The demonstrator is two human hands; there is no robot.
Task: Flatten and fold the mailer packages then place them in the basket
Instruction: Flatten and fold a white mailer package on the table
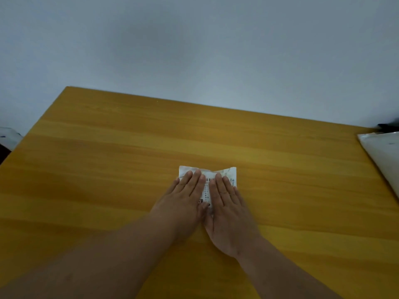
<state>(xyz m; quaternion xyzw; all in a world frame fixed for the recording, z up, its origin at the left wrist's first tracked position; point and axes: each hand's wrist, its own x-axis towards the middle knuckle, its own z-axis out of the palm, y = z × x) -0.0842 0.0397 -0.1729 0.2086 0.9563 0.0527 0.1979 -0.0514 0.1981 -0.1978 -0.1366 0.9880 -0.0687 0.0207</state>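
A plain pale grey wall point(194, 44) fills the upper half of the view, from nine o'clock round to three. Below it a yellow-orange wooden table point(108, 160) with lengthwise grain takes up the lower half, its far edge running aslant from eleven o'clock down toward three. At three o'clock, on the table's right edge, lies a flat white sheet point(382, 154), cut off by the frame; something dark sits just behind it, too blurred to tell. At nine o'clock, off the table's left edge, a pale thing shows, also unclear. Just right of centre, toward five o'clock, a small white mailer point(224, 172) with printed label text lies folded on the table. Both hands press flat on it, side by side: the left hand point(185, 199) and the right hand point(228, 208) each have straight fingers held close together, thumbs meeting between them.
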